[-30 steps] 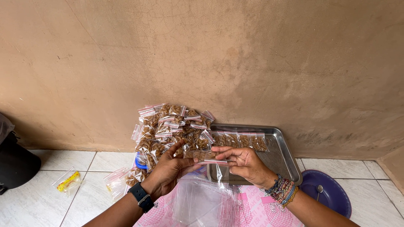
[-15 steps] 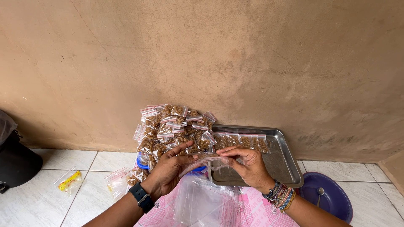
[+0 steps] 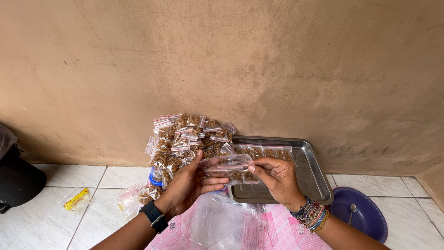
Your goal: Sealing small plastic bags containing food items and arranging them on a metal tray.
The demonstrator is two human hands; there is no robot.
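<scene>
1. Above a pink cloth (image 3: 282, 231) on the tiled floor (image 3: 37, 227), both hands hold one small clear bag (image 3: 230, 167) with brown pieces inside.
2. The left hand (image 3: 187, 185) grasps the bag's left end, thumb on top and fingers beneath; a black watch (image 3: 153, 215) sits on that wrist.
3. The right hand (image 3: 277, 178) pinches the bag's right end between thumb and fingertips; beaded bracelets (image 3: 313, 215) circle that wrist.
4. The bag lies roughly level, held in front of a metal tray (image 3: 314, 178) that stands against the wall (image 3: 222, 65).
5. A few filled bags (image 3: 268, 151) lie along the tray's far edge.
6. Just left of the tray, a heap of filled bags (image 3: 185, 139) is piled against the wall, and more of them (image 3: 134, 194) lie on the floor beside it.
7. Empty clear bags (image 3: 217, 224) lie on the cloth below the hands.
8. A purple lid (image 3: 365, 217) rests on the floor to the right of the tray.
9. A bag with yellow contents (image 3: 76, 199) lies well apart to the left, near a dark object (image 3: 16, 178).
</scene>
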